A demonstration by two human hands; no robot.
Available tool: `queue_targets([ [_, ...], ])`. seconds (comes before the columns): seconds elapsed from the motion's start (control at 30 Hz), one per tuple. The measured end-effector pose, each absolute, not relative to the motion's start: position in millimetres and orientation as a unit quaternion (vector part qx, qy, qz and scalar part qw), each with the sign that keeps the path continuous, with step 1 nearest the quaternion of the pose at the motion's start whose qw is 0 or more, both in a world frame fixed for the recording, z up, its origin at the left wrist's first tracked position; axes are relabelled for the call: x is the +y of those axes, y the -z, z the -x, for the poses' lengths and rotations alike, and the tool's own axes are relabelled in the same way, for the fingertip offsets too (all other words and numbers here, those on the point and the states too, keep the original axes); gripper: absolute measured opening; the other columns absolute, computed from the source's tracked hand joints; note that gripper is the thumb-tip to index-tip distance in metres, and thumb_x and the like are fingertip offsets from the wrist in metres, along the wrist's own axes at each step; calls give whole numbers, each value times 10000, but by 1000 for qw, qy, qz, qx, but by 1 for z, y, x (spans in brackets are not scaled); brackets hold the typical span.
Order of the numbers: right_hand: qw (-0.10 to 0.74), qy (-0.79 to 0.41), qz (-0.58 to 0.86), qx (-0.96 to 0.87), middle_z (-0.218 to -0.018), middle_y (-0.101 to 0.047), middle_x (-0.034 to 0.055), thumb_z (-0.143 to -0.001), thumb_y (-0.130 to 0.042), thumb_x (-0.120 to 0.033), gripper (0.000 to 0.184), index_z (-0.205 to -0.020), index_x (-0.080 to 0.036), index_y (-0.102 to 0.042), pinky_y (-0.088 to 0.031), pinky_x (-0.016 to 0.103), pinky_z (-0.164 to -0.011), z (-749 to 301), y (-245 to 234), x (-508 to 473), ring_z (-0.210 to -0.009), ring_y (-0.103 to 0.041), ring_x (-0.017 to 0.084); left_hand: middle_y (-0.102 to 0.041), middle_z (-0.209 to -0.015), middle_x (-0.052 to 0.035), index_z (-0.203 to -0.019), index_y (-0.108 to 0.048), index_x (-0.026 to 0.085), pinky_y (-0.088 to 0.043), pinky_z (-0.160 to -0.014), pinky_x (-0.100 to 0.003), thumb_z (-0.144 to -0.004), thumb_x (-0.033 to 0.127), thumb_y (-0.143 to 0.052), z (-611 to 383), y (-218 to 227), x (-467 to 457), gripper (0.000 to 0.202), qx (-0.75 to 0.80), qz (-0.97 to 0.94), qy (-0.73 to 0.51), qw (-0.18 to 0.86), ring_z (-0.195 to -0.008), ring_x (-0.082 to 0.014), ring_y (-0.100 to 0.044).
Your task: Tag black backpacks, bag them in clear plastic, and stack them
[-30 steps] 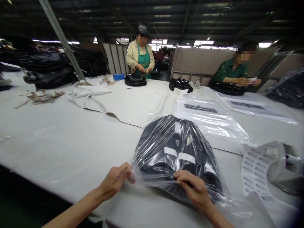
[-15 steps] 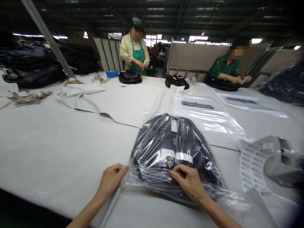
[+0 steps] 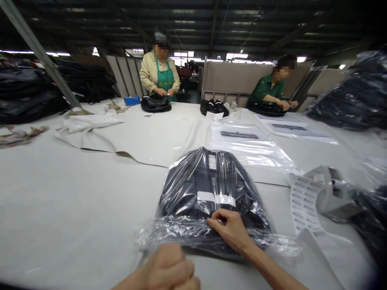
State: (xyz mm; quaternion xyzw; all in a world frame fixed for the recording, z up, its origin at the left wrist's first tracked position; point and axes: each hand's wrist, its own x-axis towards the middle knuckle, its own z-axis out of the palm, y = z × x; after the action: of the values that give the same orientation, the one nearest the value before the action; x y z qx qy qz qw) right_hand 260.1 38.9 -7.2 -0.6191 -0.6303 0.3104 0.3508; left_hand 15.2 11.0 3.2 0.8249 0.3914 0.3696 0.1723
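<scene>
A dark garment-like item [image 3: 184, 185] lies on the table inside a clear plastic bag [image 3: 181, 227], with white labels showing through. My right hand [image 3: 229, 229] pinches the bag's film near its front, thumb against fingers. Nearer to me, my left hand [image 3: 169, 266] is curled closed and blurred, apart from the bag's front left corner. Whether it holds anything is hidden.
A label dispenser [image 3: 335, 197] with a strip of printed labels [image 3: 305, 205] stands at the right. Flat clear bags [image 3: 250, 149] lie beyond. Two co-workers [image 3: 160, 72] handle dark items across the table [image 3: 75, 209]. Dark bagged goods [image 3: 347, 100] are piled at the right.
My left hand has left the bag's front left edge and moved toward me and to the right. The bag's front edge now lies folded over. My right hand still pinches the film.
</scene>
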Motion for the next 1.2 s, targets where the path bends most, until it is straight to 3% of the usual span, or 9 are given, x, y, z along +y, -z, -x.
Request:
queue_targets([
  [0.13,368,-333,610,-618,-541,-550,-26,-720,-628,-336,213,-606,-156,-620,-331,213,-491,-263,11,42,-512,-454,98,-556,-1023,-96,-1046,-525,183,-467,-822,-301,-914,314,-379,-71,3,57,236,197,-930,-194,243,-933,-180,-522],
  [0.2,402,-368,599,-587,-562,-572,-14,-729,-627,-389,255,-632,-153,-632,-365,217,-495,-266,13,44,-522,-480,107,-478,-1211,-110,-1187,-462,198,-448,-862,-340,-902,410,-434,-81,4,67,356,210,-947,-141,196,-1010,-213,-487],
  [0.3,495,-454,573,-470,-610,-610,18,-768,-576,-490,363,-688,-142,-644,-448,246,-539,-275,15,49,-563,-548,137,-261,-1450,-77,-1321,-372,321,-465,-753,-380,-842,539,-486,-84,6,63,538,188,-977,-56,78,-898,-227,-505],
  [0.5,626,-578,469,-232,-615,-635,47,-748,-564,-592,465,-694,-134,-632,-506,262,-547,-285,15,55,-572,-597,147,38,-1523,-19,-1376,-199,480,-482,-608,-366,-745,587,-592,-97,5,52,751,229,-973,13,17,-805,-223,-557],
  [0.63,657,-580,424,-228,-706,-669,66,-808,-504,-559,454,-711,-138,-642,-532,329,-689,-293,10,56,-692,-647,184,-15,-1522,-56,-1385,-123,492,-508,-598,-401,-753,520,-618,-102,4,53,803,258,-965,41,26,-809,-257,-599],
  [0.73,690,-486,429,-323,-787,-669,66,-871,-435,-479,396,-749,-165,-643,-513,354,-759,-309,2,47,-763,-640,189,-72,-1517,-80,-1394,-118,470,-513,-639,-394,-777,521,-589,-102,2,54,779,257,-964,53,34,-861,-269,-609],
  [0.8,656,-377,449,-476,-830,-655,69,-900,-405,-384,340,-766,-178,-640,-495,354,-770,-321,-5,34,-804,-620,190,-65,-1516,-87,-1396,-133,459,-512,-665,-379,-778,523,-587,-101,1,54,770,257,-964,54,36,-881,-262,-611],
  [1.0,300,-157,419,-842,-874,-644,74,-847,-411,-149,218,-937,-180,-607,-444,369,-803,-336,-12,2,-887,-568,200,-4,-1518,-70,-1400,-103,459,-523,-636,-383,-755,480,-639,-100,9,54,839,254,-966,46,8,-837,-234,-587],
  [1.2,246,-87,419,-870,-884,-661,67,-807,-409,-109,245,-974,-169,-578,-455,356,-788,-339,-3,4,-914,-586,191,-186,-1499,-44,-1416,-173,380,-516,-657,-321,-766,447,-647,-102,11,55,807,219,-974,56,-6,-848,-212,-554],
])
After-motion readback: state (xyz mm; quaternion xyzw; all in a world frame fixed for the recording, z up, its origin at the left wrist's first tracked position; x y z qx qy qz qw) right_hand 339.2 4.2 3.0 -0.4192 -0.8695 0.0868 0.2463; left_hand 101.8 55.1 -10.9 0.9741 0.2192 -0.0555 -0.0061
